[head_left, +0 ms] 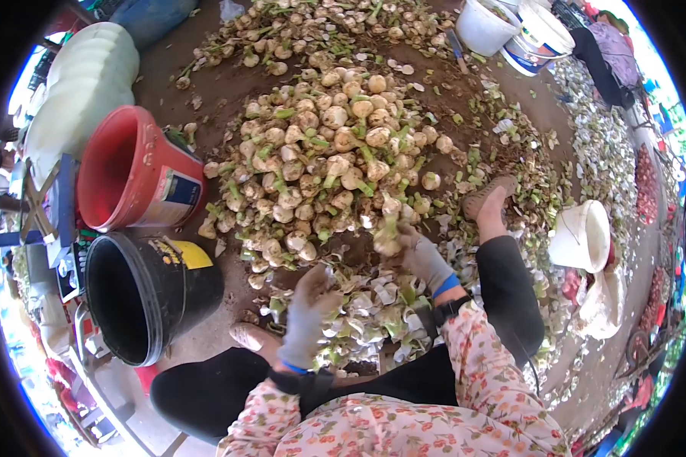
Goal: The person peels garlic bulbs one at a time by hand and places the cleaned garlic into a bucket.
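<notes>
On my feed a brown, soil-strewn floor (160,87) carries a central heap of knobbly, dirt-smeared bulbs (305,152), with papery peelings (389,301) below. A red bucket (162,156) and a black bucket (198,278), smooth plastic, sit at left. The gloved right hand (427,259) is at a stemmed bulb (387,242), right of centre; I can't tell whether either its fingers or the curled left hand's (309,316) pinch anything.
</notes>
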### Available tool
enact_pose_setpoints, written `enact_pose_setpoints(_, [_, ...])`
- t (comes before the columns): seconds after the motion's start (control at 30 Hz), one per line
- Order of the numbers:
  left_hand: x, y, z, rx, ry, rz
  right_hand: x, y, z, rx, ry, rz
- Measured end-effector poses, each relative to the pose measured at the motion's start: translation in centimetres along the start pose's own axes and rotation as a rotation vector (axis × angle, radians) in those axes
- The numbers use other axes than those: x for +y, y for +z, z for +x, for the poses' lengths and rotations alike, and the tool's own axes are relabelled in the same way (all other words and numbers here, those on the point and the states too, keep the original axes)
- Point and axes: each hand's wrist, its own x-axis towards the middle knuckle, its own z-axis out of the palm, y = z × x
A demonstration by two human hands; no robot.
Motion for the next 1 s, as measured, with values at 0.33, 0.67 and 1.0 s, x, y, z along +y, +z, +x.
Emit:
enact_pose_setpoints(0.33, [1.6,-0.5,-1.9,-0.053,0.445,0.414,1.5,14.2,-6.2,-0.065,-0.176,-0.809])
enact_pose_setpoints(0.67, [1.6,-1.2,-3.3,-0.114,0.339,0.353,1.4,14.2,-7.4,-0.176,-0.121,-0.787])
enact_pose_setpoints(1.0, [1.7,-0.9,-4.0,-0.217,-0.096,-0.584,2.3,13.0,-7.9,-0.208,-0.27,-0.848])
